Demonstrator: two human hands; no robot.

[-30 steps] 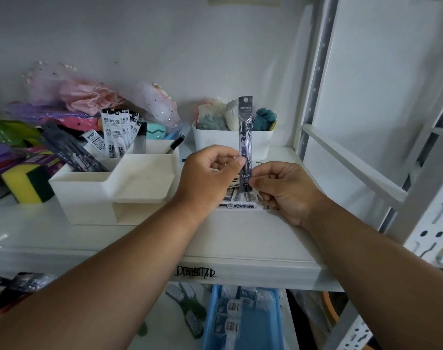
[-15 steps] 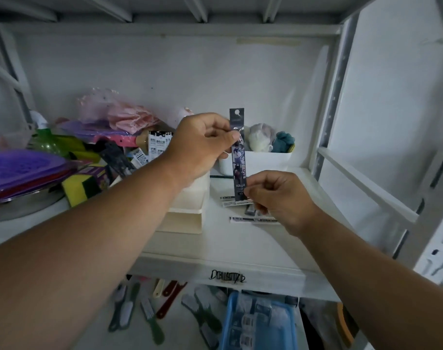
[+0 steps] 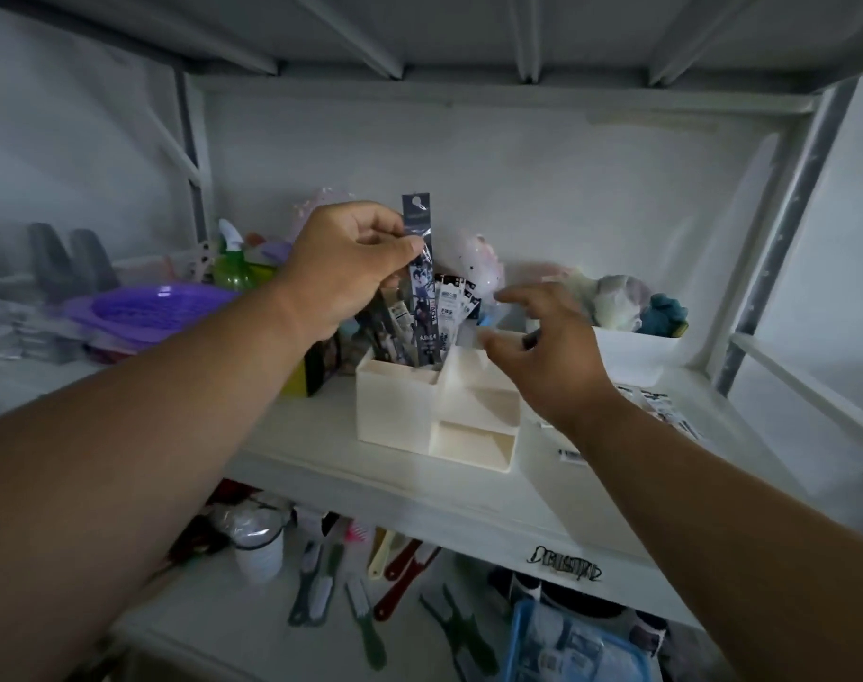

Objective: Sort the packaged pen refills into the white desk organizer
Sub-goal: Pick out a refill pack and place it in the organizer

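A white metal shelf (image 3: 321, 450) sits in a pale-walled bay, another shelf close overhead. On it stands the white desk organizer (image 3: 437, 411), its far-left compartment holding upright refill packs (image 3: 451, 307). My left hand (image 3: 343, 265) pinches a dark packaged refill (image 3: 422, 287) upright, its lower end in that compartment. My right hand (image 3: 547, 356) hovers open, fingers spread, over the organizer's right side. More refill packets (image 3: 665, 411) lie right, near the upright post (image 3: 784, 228).

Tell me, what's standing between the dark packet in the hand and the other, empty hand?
In the head view, white packaged refills stand in the organizer between the dark refill packet, pinched by the left hand, and the open right hand.
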